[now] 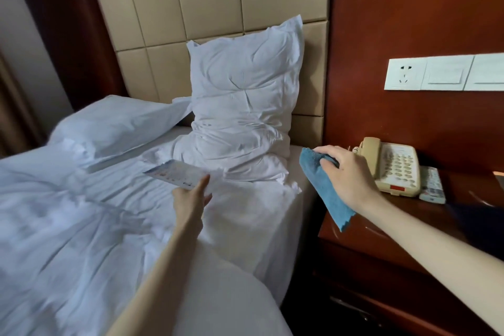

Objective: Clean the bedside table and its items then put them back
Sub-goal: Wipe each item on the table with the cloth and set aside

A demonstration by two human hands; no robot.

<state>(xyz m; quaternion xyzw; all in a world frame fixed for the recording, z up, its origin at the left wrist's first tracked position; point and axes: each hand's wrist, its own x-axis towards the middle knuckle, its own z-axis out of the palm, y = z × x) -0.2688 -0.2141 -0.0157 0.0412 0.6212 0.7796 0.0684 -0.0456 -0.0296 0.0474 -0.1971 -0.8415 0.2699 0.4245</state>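
My left hand (192,200) pinches a printed white and blue card (174,173) and holds it over the bed. My right hand (346,172) grips a blue cloth (324,189) above the left edge of the dark red wooden bedside table (381,234). A beige telephone (392,166) sits at the back of the table, just right of my right hand. Beside the telephone, on its right, lies a remote control (432,184).
The bed (81,226) with white sheets fills the left. An upright white pillow (242,101) leans on the padded headboard (207,0). A wall panel carries a socket and switches (441,73). A dark object (480,224) lies at the table's right edge.
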